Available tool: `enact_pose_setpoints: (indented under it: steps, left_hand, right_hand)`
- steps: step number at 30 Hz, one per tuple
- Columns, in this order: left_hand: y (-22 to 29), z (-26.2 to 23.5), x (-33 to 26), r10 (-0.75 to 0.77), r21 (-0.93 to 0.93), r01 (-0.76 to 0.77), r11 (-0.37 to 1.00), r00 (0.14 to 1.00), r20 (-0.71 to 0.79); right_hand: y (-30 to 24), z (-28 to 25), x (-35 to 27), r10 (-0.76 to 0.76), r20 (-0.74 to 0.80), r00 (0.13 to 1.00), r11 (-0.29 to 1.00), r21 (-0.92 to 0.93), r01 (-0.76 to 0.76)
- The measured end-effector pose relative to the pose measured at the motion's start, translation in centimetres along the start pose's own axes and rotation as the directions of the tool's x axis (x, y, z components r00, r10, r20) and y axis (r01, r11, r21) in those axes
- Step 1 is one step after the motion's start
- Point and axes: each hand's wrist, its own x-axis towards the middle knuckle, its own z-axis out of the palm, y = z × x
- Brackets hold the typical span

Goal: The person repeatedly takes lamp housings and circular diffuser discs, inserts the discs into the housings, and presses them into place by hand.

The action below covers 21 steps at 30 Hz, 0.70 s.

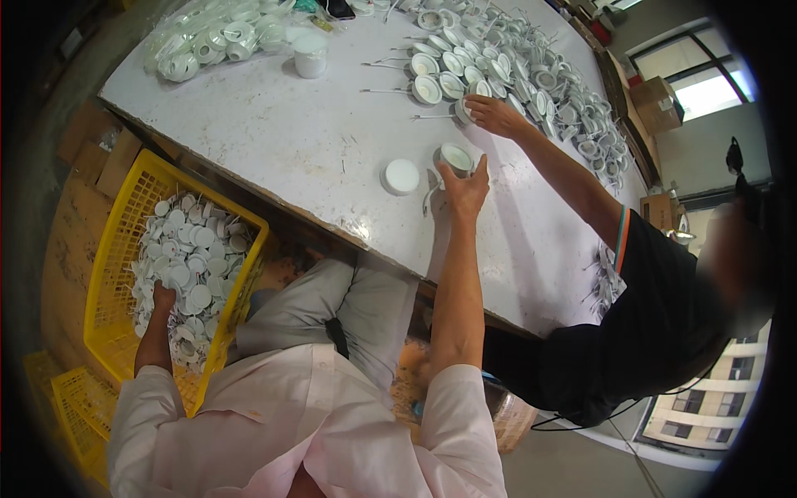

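white plastic discs fill the yellow crate [124,249] on the floor, off the table's near left corner, and the person's left hand [163,297] is down in the heap of discs [195,266]. its fingers are buried among them, so i cannot tell whether they have closed on one or lie loose. the right hand [463,189] is stretched out over the table's near edge, thumb and fingers wrapped around a small round white housing [456,156] that sits on the pale tabletop [290,124]. just beside it, to the left, lies one loose white disc [402,176], flat and untouched.

to my eye this is the fetching step: one hand steadies the housing while the other goes for a disc from the crate. the next move would call for a firm pinch on a single disc, lifting it clear of the heap without dragging its neighbours along, then bringing it up over the edge to the held housing.

a co-worker in a dark shirt reaches in from the right, their hand [490,112] at the rows of finished housings [515,66] along the far side. a bag of more parts [216,37] lies at the far left corner.
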Motion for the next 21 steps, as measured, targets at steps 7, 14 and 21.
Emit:
enact_pose_setpoints:
  steps: [7,14,21]
  left_hand:
    - [10.9,-0.3,-6.9,0.366,-0.553,-0.281,0.784,0.930,0.046]
    - [37.9,-10.8,-24.6,0.793,-0.867,-0.270,0.419,0.573,0.205]
    - [50.4,-12.7,-29.6,0.949,-0.987,-0.041,0.157,0.282,0.140]
  right_hand:
    - [0.4,-0.9,-1.2,0.095,0.020,0.995,0.995,0.018,-0.096]
    - [-1.4,-3.6,-8.1,0.047,-0.119,0.992,0.986,0.163,-0.027]
    - [-5.9,-4.5,-16.5,-0.112,0.127,0.986,0.944,0.325,0.065]
